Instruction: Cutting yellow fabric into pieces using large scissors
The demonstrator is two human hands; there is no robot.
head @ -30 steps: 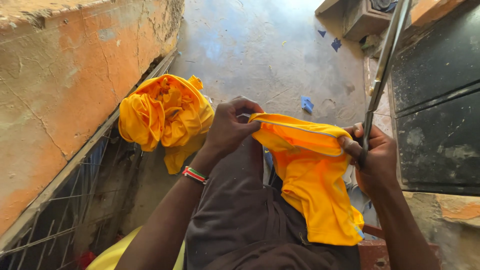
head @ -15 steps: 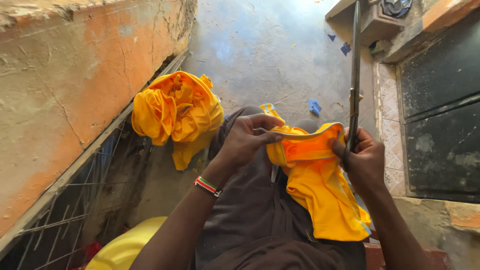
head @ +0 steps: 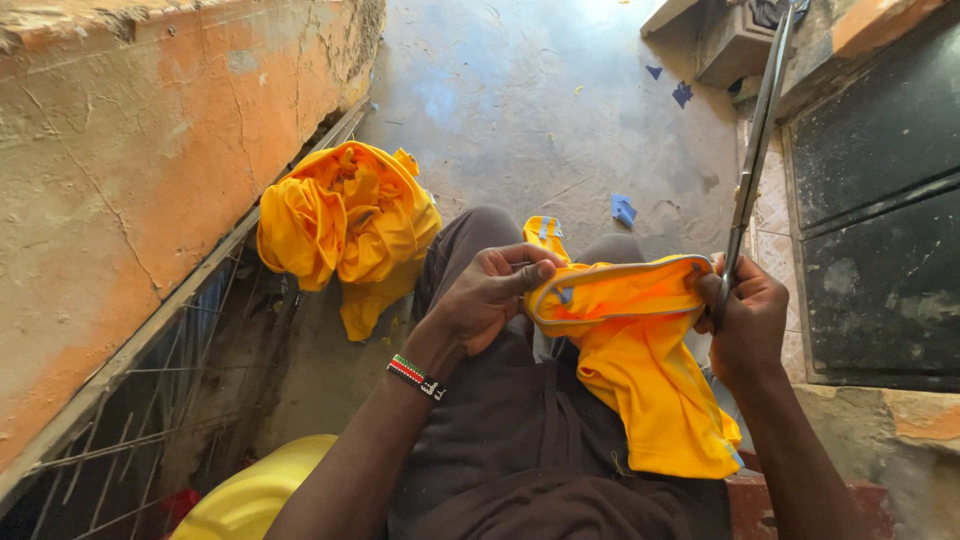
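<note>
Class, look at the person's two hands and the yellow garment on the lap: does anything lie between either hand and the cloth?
Nothing visible does. The left hand pinches the trimmed edge of the yellow garment directly, and the right hand grips its other end while also holding long scissors pointing upward, clear of the cloth.

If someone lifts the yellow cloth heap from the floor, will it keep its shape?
Probably not: the heap lies crumpled in soft folds, so it would likely sag and unfold. It looks thin, like the cloth draped from the hands, so probably light.
</note>
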